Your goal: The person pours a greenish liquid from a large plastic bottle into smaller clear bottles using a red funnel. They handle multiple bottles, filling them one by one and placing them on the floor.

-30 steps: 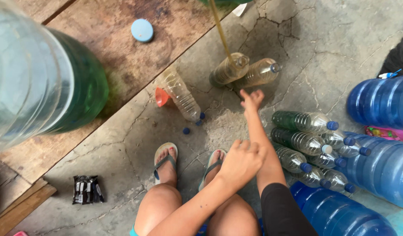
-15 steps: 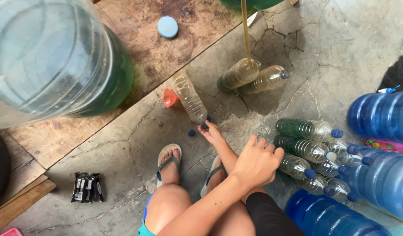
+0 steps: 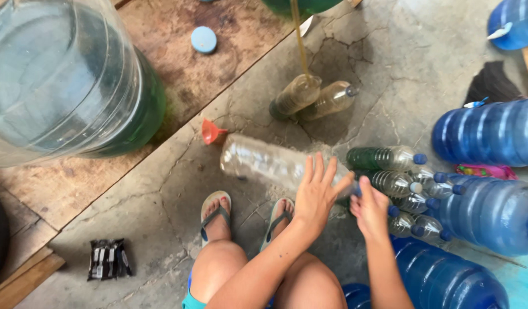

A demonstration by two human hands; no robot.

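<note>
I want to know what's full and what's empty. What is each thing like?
Clear plastic bottle: lying sideways, empty, blurred, at left hand.
Right hand: at its capped neck end.
Two amber bottles: one under a thin stream.
Huge clear jug: green liquid low inside.
Orange funnel: tipped over.

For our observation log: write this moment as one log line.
left hand: open, on clear plastic bottle | right hand: at bottle's cap end | orange funnel: on floor

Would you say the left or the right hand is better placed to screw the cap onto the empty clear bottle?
Probably the right hand: it sits at the neck end of the empty clear bottle, while the left hand, fingers spread, rests over its body and can steady it.
</note>
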